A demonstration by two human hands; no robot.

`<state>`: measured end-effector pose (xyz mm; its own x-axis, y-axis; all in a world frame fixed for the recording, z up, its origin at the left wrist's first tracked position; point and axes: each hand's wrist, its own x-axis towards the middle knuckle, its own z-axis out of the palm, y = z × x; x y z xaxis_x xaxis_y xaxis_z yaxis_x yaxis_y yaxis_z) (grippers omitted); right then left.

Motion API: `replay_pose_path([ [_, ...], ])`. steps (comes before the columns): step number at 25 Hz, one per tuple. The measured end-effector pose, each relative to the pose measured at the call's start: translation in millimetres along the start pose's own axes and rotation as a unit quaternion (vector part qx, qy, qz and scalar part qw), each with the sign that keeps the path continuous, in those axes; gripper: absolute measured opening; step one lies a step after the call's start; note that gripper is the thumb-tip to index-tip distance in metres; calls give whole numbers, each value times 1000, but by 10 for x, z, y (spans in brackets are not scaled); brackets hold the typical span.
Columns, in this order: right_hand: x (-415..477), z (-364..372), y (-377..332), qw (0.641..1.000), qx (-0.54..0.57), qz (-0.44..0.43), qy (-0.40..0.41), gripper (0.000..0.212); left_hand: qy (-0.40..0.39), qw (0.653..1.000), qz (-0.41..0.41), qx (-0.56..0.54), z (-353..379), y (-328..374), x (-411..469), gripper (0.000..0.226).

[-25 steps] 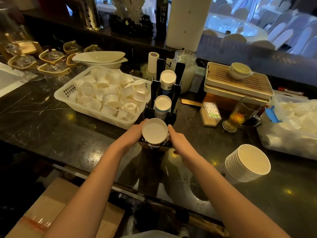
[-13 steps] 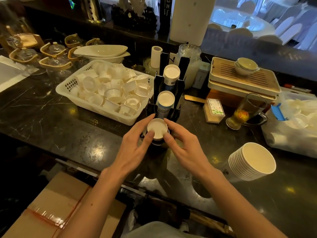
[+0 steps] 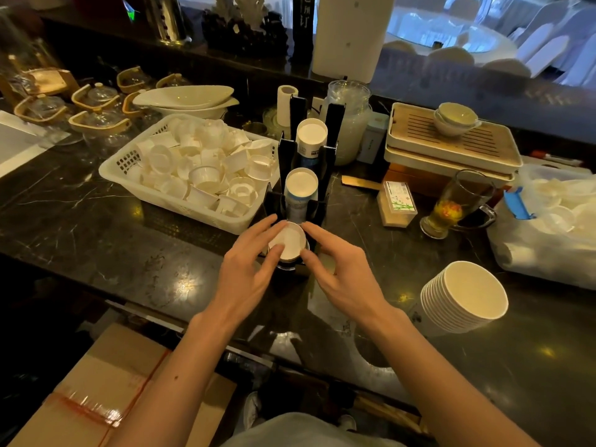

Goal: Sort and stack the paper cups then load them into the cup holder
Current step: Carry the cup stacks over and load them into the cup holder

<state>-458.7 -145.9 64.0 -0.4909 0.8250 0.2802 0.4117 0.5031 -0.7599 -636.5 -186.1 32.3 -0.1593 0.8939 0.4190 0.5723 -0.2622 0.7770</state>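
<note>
I've got left hand (image 3: 248, 269) & right hand (image 3: 343, 275) fingers spread, pinching the paper cup stack (image 3: 288, 241) seated in the cup holder's (image 3: 292, 156) front slot; uneven push could tilt or crush the rim.

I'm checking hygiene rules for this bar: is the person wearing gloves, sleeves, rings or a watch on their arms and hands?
No. Both forearms are bare up to the frame edge, with no sleeves showing. The left hand and right hand have no gloves, and no rings, watch or bracelet are visible.
</note>
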Motion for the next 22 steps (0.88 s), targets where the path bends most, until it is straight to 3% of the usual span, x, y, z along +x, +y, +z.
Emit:
replay_pose_path([
  [4,-231,-525,-29,997,-15,-5,82,49,72,990,118,17,164,489,11,31],
  [8,-587,-1153,156,982,-52,33,180,46,-38,989,123,-69,608,895,19,36],
  [11,-896,-1481,384,970,-78,82,217,48,-123,985,70,-95,1070,1003,-30,50],
  [16,-1373,-1720,862,961,-49,158,222,56,-248,965,-16,-84,1707,1091,-66,81],
  [19,-1583,-1686,1119,959,43,214,179,69,-302,947,-44,-103,1920,1076,-131,94],
  [22,-1683,-1584,1292,955,144,233,111,77,-304,940,-83,-129,2047,996,-169,100],
])
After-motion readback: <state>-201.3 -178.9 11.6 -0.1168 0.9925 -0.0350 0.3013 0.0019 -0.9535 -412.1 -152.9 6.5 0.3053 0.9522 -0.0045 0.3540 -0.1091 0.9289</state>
